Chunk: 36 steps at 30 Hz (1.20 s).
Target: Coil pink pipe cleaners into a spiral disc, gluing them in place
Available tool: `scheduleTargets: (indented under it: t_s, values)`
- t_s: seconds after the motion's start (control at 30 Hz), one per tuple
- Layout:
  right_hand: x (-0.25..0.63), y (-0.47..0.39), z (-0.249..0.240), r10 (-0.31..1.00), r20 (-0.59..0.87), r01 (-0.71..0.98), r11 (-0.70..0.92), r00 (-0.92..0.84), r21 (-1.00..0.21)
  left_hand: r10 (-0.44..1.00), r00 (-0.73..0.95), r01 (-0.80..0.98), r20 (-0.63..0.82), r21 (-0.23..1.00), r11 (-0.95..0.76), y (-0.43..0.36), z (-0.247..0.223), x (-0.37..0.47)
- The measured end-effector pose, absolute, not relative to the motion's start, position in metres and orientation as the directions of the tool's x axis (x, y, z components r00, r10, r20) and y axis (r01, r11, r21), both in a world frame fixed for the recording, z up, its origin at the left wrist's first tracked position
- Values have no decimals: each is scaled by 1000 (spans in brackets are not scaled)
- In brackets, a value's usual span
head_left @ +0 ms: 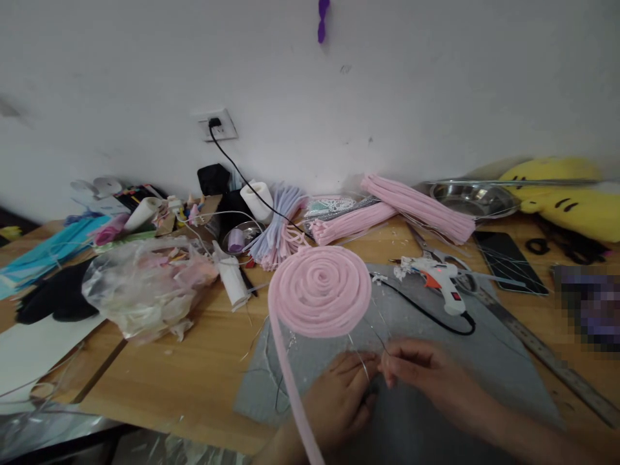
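A flat spiral of fuzzy pink pipe cleaner stands just above my hands, its loose pink tail running down past my left wrist. Thin silver wires come down from the spiral's lower edge to my fingers. My right hand is closed, thumb and forefinger pinching a wire. Touching its fingertips, my left hand has its fingers curled together at the wire; its fingertips are partly hidden. Both hands are over a grey cloth mat.
A white glue gun with a black cord lies right, near scissors, a metal ruler and a dark phone. Pink pipe cleaner bundles lie behind. A plastic bag of scraps sits left, and a steel bowl at back.
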State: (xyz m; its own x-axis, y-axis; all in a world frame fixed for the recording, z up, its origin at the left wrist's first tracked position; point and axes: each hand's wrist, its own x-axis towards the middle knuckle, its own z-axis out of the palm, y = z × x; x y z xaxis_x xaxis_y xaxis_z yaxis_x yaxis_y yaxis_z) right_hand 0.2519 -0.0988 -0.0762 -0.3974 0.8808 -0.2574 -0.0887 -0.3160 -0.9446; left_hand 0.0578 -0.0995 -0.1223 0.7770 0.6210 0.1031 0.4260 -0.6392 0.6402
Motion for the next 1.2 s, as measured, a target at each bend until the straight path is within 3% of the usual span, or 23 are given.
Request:
scheduleTargets:
  t_s: [0.17,0.33,1.03,1.2]
  values:
    - [255,-98,-81,878,-253,-376,-413,-407,-829,610,784,427,113,617,-662,-99,-121,58]
    - [253,-98,-92,899,-191,-427,-363,-393,-828,603,792,427,98,618,-660,-97,-121,58]
    - [257,-81,-75,839,-131,-219,-283,-528,-934,576,814,402,79,640,-655,-97,-120,58]
    - [252,-72,-57,876,-69,-182,-176,-477,-968,579,811,412,80,625,-663,-97,-118,58]
